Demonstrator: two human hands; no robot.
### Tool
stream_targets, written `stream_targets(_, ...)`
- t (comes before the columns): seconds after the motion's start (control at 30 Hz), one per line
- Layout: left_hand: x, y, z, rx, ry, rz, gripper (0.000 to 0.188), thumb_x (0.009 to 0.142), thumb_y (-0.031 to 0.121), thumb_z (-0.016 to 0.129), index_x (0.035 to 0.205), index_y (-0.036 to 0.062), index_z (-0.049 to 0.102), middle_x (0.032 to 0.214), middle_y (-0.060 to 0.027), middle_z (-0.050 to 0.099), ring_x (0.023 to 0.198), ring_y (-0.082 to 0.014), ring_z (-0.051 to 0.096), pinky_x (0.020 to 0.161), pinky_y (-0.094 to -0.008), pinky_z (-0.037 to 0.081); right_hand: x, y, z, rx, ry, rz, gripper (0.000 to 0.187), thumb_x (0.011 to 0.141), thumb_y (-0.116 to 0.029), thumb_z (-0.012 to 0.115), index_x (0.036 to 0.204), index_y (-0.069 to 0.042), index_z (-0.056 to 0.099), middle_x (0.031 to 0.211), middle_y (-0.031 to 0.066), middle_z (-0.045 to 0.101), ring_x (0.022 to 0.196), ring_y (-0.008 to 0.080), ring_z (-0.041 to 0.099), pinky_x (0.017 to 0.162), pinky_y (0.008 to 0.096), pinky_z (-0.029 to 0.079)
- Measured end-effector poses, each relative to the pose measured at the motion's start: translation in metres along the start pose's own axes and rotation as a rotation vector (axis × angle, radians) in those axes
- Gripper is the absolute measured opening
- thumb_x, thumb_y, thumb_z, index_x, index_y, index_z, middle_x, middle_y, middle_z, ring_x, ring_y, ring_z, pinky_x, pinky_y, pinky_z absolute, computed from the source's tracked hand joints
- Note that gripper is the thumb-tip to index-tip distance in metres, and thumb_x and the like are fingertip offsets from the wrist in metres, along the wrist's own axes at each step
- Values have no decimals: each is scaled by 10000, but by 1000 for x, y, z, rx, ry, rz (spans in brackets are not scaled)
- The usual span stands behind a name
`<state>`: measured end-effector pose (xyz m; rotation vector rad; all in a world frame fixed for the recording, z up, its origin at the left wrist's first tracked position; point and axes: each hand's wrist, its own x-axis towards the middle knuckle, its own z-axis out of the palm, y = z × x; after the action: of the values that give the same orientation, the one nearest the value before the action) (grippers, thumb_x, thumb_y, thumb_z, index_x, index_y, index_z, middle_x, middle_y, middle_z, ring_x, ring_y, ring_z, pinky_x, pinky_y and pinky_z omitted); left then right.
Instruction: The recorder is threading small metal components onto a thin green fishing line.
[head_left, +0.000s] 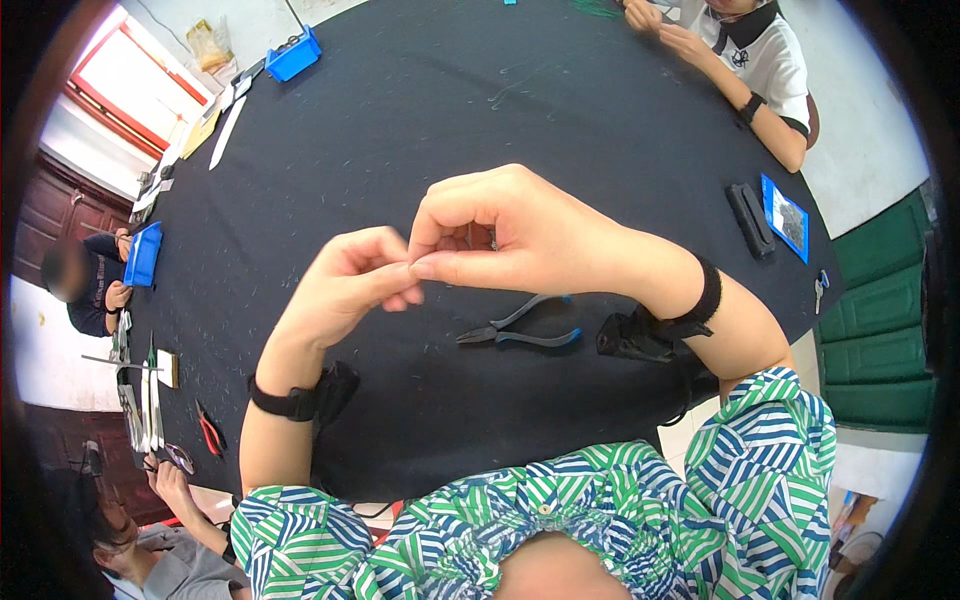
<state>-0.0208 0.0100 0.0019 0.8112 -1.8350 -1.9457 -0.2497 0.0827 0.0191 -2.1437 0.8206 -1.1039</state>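
Observation:
Above the middle of the black-covered table (350,120), my two hands meet at the fingertips. My left hand (352,275) is closed in a pinch, its thumb and forefinger touching those of the other hand. My right hand (500,230) pinches too, thumb against forefinger. Whatever sits between the fingertips is too small or hidden to make out. Just below my right hand lies a pair of pliers (520,330) with blue-tipped grey handles, its jaws pointing left. Nothing touches the pliers. Each wrist wears a black strap.
Blue bins (293,58) stand at the far left and left edge. Red-handled pliers (209,432) lie near left. At right are a black case (750,220), a blue packet (786,220) and scissors (821,290). Co-workers sit at far right, left and lower left. Thread scraps dot the cloth.

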Motion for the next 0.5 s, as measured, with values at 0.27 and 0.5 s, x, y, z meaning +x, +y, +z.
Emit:
stream_targets(0.27,-69,17,-33,280,188,-56,46,841,45,701,848,5,682,730,-61,679,636,-88,643,563,-181,500,4,15,12,225,-64,169,191,900,-129,639,1057,-20,641,944,45,664,798,84,645,645,203,514)
stream_targets(0.5,-127,22,-83,629,521,-130,89,898,101,658,909,15,677,762,-15,658,657,-45,579,599,-179,452,-8,60,-20,-174,35,165,258,888,-158,641,1117,-40,624,1035,88,668,873,138,658,739,284,542)
